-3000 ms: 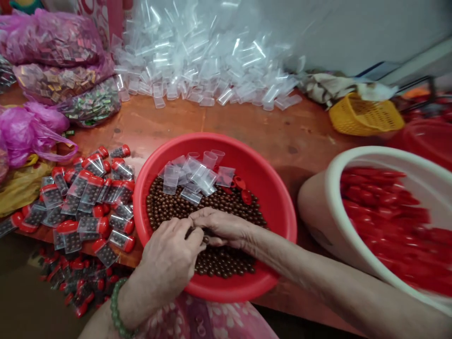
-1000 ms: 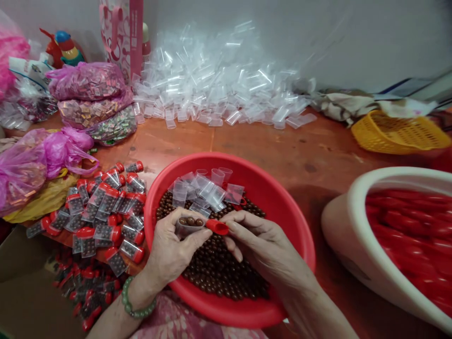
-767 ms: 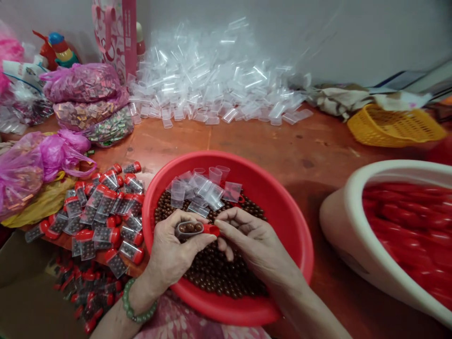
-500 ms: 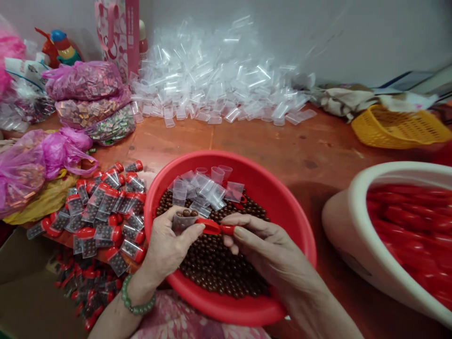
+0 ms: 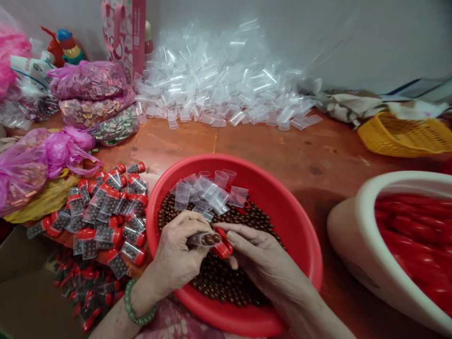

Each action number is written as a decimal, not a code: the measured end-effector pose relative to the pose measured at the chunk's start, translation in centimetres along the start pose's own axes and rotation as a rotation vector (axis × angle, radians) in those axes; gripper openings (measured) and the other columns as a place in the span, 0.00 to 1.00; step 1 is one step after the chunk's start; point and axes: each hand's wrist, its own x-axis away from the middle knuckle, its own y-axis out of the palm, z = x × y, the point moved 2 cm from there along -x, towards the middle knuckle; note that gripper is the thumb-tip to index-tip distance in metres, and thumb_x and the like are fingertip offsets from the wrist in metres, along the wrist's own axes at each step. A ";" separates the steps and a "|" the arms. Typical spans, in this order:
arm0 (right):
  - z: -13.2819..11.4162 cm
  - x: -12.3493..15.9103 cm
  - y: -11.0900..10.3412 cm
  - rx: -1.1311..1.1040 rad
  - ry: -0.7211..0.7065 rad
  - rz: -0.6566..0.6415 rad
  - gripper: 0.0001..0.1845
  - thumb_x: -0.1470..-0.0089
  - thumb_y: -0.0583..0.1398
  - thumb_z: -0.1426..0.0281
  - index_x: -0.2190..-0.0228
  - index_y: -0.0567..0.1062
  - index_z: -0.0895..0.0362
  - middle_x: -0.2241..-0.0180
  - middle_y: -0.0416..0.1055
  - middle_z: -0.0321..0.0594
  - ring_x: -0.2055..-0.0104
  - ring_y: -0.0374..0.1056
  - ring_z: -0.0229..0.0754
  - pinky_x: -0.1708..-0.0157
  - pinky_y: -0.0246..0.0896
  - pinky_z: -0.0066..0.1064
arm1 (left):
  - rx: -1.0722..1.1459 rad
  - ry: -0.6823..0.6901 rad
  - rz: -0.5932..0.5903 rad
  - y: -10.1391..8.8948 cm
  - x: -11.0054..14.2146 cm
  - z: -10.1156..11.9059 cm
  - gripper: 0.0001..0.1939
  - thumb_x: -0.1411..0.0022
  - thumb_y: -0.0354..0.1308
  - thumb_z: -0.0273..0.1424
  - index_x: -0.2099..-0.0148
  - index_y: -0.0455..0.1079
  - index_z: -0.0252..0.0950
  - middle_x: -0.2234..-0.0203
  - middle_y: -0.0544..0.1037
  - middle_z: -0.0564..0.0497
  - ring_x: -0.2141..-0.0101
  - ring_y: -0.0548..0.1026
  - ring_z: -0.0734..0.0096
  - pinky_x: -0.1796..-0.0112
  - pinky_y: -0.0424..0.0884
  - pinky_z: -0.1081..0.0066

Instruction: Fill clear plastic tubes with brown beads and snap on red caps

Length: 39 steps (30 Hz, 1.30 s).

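Observation:
A red basin (image 5: 303, 245) in front of me holds small brown balls (image 5: 226, 282) and several empty clear tubes (image 5: 208, 193). Over the balls, my left hand (image 5: 176, 256) is closed round a clear tube (image 5: 205, 239) lying sideways and filled with brown balls. My right hand (image 5: 261, 259) pinches a red cap (image 5: 223, 246) right at the tube's open end. Both hands touch at the tube.
Filled tubes with red caps (image 5: 102, 212) lie piled left of the basin, some below the table edge. A heap of empty clear tubes (image 5: 219, 84) lies along the wall. A white tub of red caps (image 5: 416, 235) stands right, a yellow basket (image 5: 406, 134) behind it, pink bags (image 5: 52, 150) left.
The left hand has turned the filled tube from upright to sideways. The right hand has brought the red cap in against the tube's mouth, and both hands sank a little lower.

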 end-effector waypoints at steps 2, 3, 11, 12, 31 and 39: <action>-0.2 0.5 0.4 0.076 -0.012 -0.034 0.19 0.61 0.72 0.59 0.66 0.83 0.56 0.79 0.76 0.39 0.83 0.64 0.31 0.82 0.63 0.22 | -0.037 -0.026 0.009 0.0 0.0 -0.2 0.04 0.43 0.60 0.22 0.68 0.75 0.33 0.70 0.74 0.49 0.68 0.73 0.74 0.65 0.68 0.76; -0.4 0.8 0.7 0.119 -0.027 -0.053 0.19 0.61 0.71 0.59 0.65 0.83 0.55 0.76 0.78 0.41 0.81 0.67 0.33 0.79 0.66 0.24 | -0.042 -0.047 0.001 0.1 0.1 -0.2 0.04 0.43 0.59 0.21 0.68 0.74 0.33 0.71 0.74 0.50 0.69 0.72 0.74 0.66 0.67 0.76; -1.0 1.3 1.4 0.265 -0.167 -0.004 0.21 0.58 0.71 0.64 0.60 0.79 0.52 0.64 0.80 0.40 0.63 0.75 0.41 0.59 0.72 0.33 | 0.106 -0.330 -0.057 -0.4 0.0 -0.1 0.03 0.40 0.58 0.28 0.66 0.70 0.33 0.74 0.71 0.54 0.71 0.67 0.76 0.68 0.63 0.76; -1.2 1.2 1.1 0.262 -0.204 0.038 0.20 0.59 0.71 0.64 0.61 0.78 0.52 0.66 0.79 0.39 0.65 0.75 0.40 0.62 0.72 0.30 | 0.160 -0.370 -0.085 -0.4 0.0 -0.1 0.04 0.39 0.57 0.30 0.64 0.69 0.33 0.74 0.70 0.55 0.72 0.66 0.77 0.69 0.62 0.76; -4.4 1.3 2.2 0.818 -0.921 -0.153 0.19 0.47 0.62 0.77 0.58 0.79 0.43 0.63 0.78 0.38 0.61 0.75 0.41 0.64 0.74 0.30 | 0.351 -0.396 -0.437 -0.5 0.6 -0.7 0.15 0.38 0.55 0.37 0.55 0.68 0.31 0.76 0.64 0.56 0.76 0.61 0.80 0.73 0.59 0.77; -4.9 1.8 0.1 0.915 -0.937 -0.145 0.21 0.48 0.63 0.77 0.56 0.79 0.41 0.62 0.79 0.37 0.62 0.76 0.41 0.64 0.74 0.27 | 0.358 -0.467 -0.424 -0.5 0.5 -1.1 0.13 0.39 0.56 0.40 0.64 0.64 0.33 0.77 0.66 0.55 0.77 0.64 0.80 0.74 0.60 0.76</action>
